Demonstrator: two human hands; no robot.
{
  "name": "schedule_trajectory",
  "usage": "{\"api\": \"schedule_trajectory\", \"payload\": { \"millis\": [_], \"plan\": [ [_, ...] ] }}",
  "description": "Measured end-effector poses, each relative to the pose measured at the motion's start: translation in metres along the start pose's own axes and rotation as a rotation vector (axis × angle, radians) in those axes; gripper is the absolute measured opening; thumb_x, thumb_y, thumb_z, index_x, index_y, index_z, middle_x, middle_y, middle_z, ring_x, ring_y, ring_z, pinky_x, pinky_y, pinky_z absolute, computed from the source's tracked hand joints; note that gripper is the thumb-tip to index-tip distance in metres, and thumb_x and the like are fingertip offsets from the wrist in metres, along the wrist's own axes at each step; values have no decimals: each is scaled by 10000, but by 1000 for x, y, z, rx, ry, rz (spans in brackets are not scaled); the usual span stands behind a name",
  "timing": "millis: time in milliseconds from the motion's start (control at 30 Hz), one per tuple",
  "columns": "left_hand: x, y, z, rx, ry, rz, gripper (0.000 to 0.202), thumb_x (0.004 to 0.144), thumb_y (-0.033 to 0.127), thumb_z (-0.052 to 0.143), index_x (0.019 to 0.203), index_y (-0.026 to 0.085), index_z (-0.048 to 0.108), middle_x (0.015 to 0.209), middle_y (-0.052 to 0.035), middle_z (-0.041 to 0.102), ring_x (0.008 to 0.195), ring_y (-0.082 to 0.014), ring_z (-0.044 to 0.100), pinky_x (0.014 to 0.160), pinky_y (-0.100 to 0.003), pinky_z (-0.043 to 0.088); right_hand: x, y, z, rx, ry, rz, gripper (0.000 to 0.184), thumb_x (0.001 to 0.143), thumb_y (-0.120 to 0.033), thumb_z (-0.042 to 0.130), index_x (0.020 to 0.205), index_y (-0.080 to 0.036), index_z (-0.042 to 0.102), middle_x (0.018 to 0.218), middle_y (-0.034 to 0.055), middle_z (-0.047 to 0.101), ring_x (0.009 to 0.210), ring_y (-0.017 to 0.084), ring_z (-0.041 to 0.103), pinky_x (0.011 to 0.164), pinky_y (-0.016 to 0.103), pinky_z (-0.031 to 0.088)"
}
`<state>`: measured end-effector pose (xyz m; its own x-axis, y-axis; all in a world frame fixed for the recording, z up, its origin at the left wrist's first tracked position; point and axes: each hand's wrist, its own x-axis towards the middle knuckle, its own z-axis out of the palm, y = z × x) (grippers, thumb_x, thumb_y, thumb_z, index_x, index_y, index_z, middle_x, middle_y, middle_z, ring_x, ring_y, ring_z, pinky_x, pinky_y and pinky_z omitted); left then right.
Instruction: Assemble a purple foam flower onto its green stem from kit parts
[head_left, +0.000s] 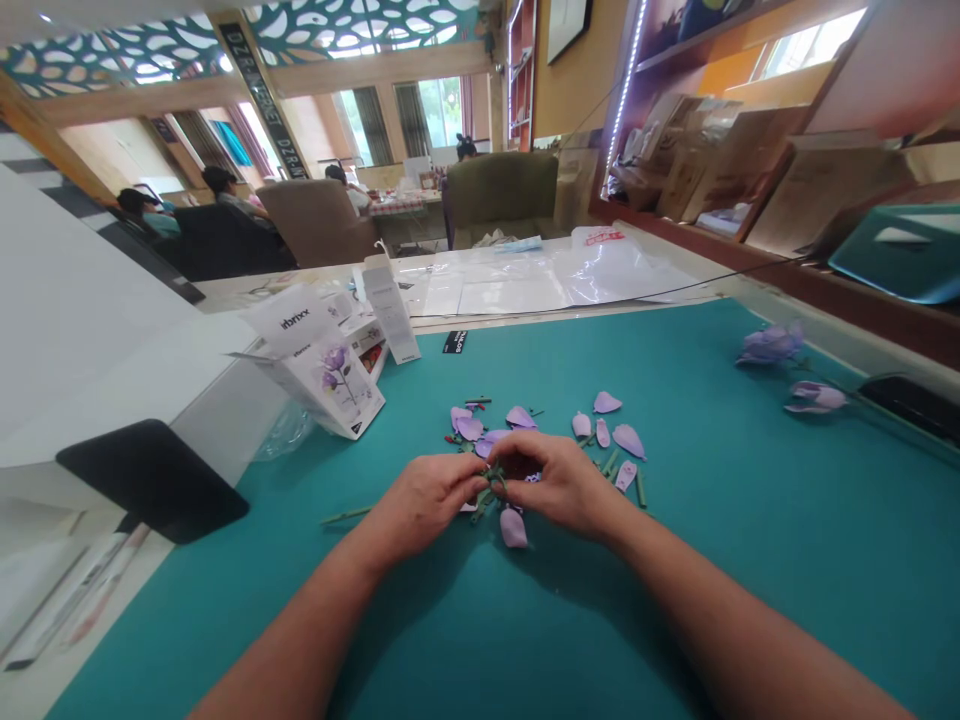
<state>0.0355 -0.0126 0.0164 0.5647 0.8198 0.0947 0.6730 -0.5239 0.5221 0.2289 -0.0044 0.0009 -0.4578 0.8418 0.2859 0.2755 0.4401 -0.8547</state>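
Observation:
My left hand (424, 500) and my right hand (559, 485) meet over the teal mat (750, 560), their fingertips pinching a small green stem piece (493, 486). Between the fingers, much of that piece is hidden. Lilac foam petals (480, 425) lie scattered just beyond my hands, and one loose petal (514, 528) sits just below them. Short green stems (622, 475) lie to the right, and a longer one (346, 515) lies left of my left hand. Two assembled lilac flowers (771, 345) rest near the mat's far right edge.
An open white kit box (322, 385) with a flower picture stands at the mat's far left edge. A black slab (154, 480) lies to the left, and a clear plastic sheet (540, 280) lies beyond the mat. Several people sit farther back.

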Motion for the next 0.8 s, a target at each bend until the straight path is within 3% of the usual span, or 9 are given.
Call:
{"api": "schedule_trajectory", "payload": {
  "millis": [167, 300, 433, 600, 800],
  "plan": [
    [1, 0, -10, -62, 38, -72, 233, 901, 296, 426, 817, 195, 618, 731, 4, 636, 674, -139, 560, 618, -222, 397, 0, 3, -16, -6, 135, 13, 117, 746, -197, 609, 863, -203, 615, 762, 3, 610, 659, 123, 527, 621, 257, 437],
    [0, 3, -11, -91, 27, -92, 247, 904, 312, 422, 838, 196, 630, 721, 10, 641, 652, -132, 557, 603, -216, 409, 1, 7, -16, 220, 59, 106, 147, 754, -263, 635, 875, -196, 585, 696, -27, 541, 582, 98, 453, 520, 225, 379],
    [-1, 5, -9, -117, 48, -122, 252, 902, 318, 416, 872, 194, 633, 730, 6, 651, 649, -134, 570, 604, -219, 426, 3, 11, -8, 399, 21, 149, 195, 732, -287, 670, 874, -191, 578, 751, -18, 549, 648, 106, 492, 557, 229, 409],
    [-2, 7, -9, -180, 60, -110, 224, 896, 276, 437, 983, 200, 629, 795, 7, 668, 674, -126, 579, 643, -215, 441, 3, 11, -2, 468, 10, 169, 237, 711, -285, 701, 898, -196, 588, 771, -12, 576, 669, 109, 515, 576, 232, 435],
    [-2, 5, -8, -152, 42, -87, 235, 914, 295, 420, 963, 204, 631, 805, 4, 665, 698, -128, 578, 647, -214, 440, 3, 13, -2, 466, 17, 164, 249, 711, -308, 703, 901, -199, 586, 771, -12, 569, 667, 111, 523, 577, 236, 437]
  ]
}}
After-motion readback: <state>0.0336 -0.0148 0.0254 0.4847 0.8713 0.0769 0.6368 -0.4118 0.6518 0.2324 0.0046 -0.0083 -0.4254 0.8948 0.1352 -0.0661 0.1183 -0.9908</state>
